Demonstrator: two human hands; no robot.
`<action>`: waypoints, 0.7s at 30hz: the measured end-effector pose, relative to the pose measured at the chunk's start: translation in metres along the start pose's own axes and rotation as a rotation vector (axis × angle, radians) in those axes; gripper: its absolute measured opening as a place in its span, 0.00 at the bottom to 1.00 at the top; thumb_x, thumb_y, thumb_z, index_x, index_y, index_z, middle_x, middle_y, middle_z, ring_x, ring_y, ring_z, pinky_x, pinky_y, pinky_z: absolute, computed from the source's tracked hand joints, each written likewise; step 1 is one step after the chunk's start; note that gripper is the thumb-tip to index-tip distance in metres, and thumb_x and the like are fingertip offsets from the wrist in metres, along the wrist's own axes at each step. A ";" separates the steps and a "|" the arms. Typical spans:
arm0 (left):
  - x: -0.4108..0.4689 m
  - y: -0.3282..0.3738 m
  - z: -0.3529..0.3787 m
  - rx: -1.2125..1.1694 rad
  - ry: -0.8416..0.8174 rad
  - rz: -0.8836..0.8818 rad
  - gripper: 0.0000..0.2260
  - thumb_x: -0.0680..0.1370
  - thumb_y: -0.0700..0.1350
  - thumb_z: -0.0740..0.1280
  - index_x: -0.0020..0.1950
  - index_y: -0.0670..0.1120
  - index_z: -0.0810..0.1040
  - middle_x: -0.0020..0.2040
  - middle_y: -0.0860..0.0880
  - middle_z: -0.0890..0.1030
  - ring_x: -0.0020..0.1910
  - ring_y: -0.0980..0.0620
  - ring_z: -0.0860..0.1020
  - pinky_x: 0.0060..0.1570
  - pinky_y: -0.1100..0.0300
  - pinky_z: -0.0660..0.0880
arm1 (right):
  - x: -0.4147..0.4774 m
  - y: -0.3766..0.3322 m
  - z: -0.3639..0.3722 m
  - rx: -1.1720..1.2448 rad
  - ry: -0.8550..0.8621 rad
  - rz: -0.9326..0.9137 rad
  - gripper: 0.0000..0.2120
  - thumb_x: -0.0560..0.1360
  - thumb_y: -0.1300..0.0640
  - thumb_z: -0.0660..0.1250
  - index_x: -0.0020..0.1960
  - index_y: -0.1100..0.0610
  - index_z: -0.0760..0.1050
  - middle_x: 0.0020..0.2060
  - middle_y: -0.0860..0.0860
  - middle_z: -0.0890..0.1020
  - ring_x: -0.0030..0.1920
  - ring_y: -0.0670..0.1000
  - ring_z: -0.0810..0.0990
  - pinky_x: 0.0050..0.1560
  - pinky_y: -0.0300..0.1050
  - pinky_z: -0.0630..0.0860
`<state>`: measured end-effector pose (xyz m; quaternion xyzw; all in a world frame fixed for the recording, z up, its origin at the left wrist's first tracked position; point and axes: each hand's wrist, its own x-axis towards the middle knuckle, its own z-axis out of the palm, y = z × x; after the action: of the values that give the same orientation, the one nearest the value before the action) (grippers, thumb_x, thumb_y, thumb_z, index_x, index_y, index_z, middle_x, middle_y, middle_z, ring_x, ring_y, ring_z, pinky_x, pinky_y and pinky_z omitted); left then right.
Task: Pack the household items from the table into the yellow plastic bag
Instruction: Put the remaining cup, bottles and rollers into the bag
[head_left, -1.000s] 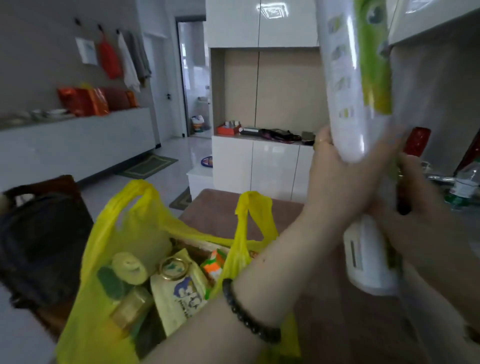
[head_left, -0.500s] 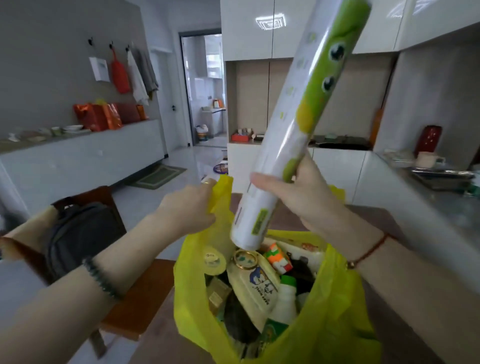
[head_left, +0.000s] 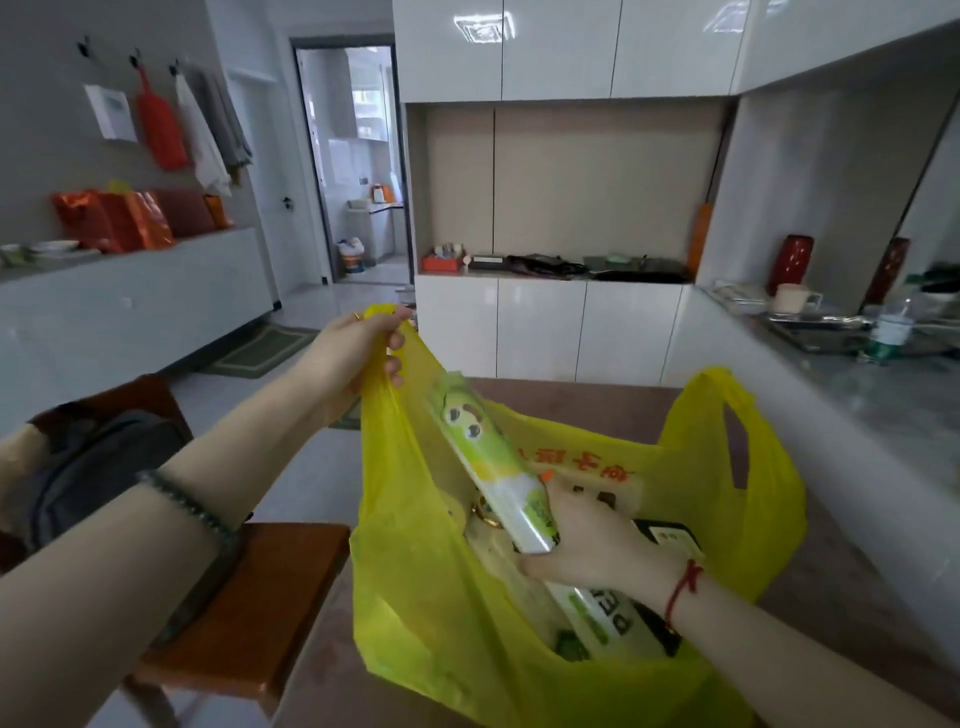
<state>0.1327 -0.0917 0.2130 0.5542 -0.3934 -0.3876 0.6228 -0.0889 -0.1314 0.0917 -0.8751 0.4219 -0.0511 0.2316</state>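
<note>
The yellow plastic bag (head_left: 426, 597) stands open on the brown table (head_left: 597, 405). My left hand (head_left: 358, 348) pinches its left handle and holds it up. My right hand (head_left: 587, 545) is inside the bag, closed around a long white and green roll (head_left: 488, 462) with cartoon eyes. The roll lies slanted, its far end near the bag's left handle. Under it are other packed items, partly hidden, among them a white and green bottle (head_left: 608, 618). The bag's right handle (head_left: 727, 431) hangs free.
A wooden chair (head_left: 244, 613) with a dark backpack (head_left: 88, 478) stands at the left. A grey counter (head_left: 893, 384) at the right carries a tray, a cup and a water bottle (head_left: 891, 332). White cabinets fill the back wall.
The roll went from upright above the bag to slanted down inside it. My right hand followed it into the bag. My left hand still holds the left handle.
</note>
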 end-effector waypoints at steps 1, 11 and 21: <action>0.003 0.000 0.000 -0.014 0.002 -0.001 0.07 0.80 0.40 0.57 0.45 0.46 0.74 0.22 0.54 0.70 0.17 0.57 0.66 0.20 0.68 0.69 | 0.000 0.005 0.004 -0.120 -0.020 0.031 0.25 0.70 0.51 0.67 0.63 0.57 0.64 0.52 0.53 0.78 0.50 0.55 0.79 0.37 0.45 0.74; 0.012 0.006 0.018 0.519 0.021 -0.056 0.07 0.78 0.48 0.62 0.45 0.45 0.73 0.36 0.46 0.75 0.26 0.54 0.77 0.32 0.59 0.75 | -0.002 0.034 0.011 -0.266 -0.137 0.253 0.43 0.72 0.32 0.55 0.74 0.60 0.51 0.67 0.58 0.67 0.64 0.57 0.71 0.59 0.50 0.71; -0.029 0.029 0.097 1.203 0.084 0.619 0.24 0.77 0.56 0.60 0.70 0.47 0.63 0.66 0.45 0.71 0.63 0.49 0.70 0.59 0.56 0.67 | -0.021 0.031 -0.063 0.157 0.037 -0.101 0.21 0.75 0.46 0.62 0.66 0.51 0.68 0.56 0.43 0.75 0.54 0.46 0.75 0.59 0.43 0.71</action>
<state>0.0338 -0.0995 0.2474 0.6808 -0.6566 0.1168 0.3028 -0.1426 -0.1547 0.1365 -0.8734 0.3761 -0.1117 0.2886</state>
